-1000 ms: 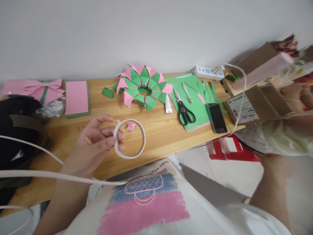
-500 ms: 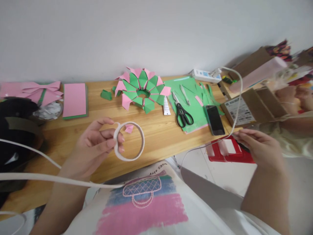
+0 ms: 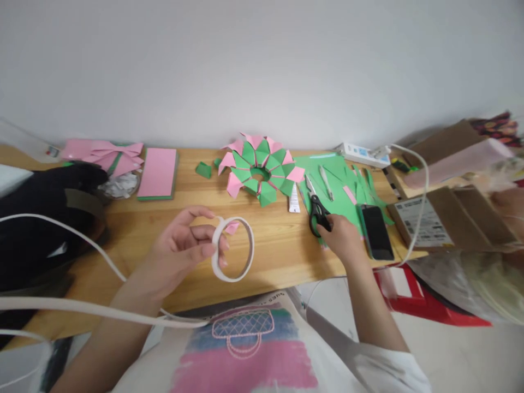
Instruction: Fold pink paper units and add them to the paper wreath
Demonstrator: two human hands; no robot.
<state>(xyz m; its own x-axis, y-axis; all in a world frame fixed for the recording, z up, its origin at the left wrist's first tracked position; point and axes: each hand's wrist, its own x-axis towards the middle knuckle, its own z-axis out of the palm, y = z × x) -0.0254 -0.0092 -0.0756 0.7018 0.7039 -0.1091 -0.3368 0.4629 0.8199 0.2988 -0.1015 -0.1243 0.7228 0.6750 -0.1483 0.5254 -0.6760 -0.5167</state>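
A roll of white tape (image 3: 251, 248) hangs upright from my left hand (image 3: 186, 245), gripped between thumb and fingers, with a short end of tape lifted near the fingertips. My right hand (image 3: 341, 234) has its fingers on the black handles of the scissors (image 3: 314, 210), which lie with blades toward the wall on green paper sheets (image 3: 338, 183). Behind the tape a small pink folded piece (image 3: 232, 227) rests on the wooden table (image 3: 282, 251). Further back stands a ring of green and pink folded paper (image 3: 268, 194).
Pink and green paper stack (image 3: 158, 172) and a pink bow (image 3: 118, 155) lie at left, beside a black bag (image 3: 45, 202). A white tube (image 3: 294, 201), a phone (image 3: 376, 232), a power strip (image 3: 364, 155) and a cardboard box (image 3: 450, 218) are toward the right. White cables cross both sides.
My right hand has moved left from beyond the table's front edge onto the scissors. My left hand still holds the tape roll. The view has shifted, so the table items appear further right.
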